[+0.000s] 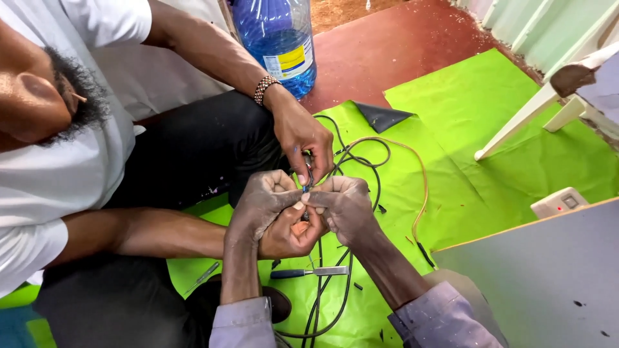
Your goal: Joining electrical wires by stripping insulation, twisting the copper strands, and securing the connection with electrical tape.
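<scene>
A thin blue wire end (304, 190) is pinched between left hand (261, 203) and right hand (345, 206); its tip is hidden by fingertips.

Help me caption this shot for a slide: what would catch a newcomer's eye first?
Four hands meet at mid-frame: the wearer's left hand and right hand pinch the end of a black cable, while a co-worker's hand reaches in from above. Under them lies a bright green sheet. A blue water bottle stands at top centre, and a screwdriver lies below the hands.
</scene>
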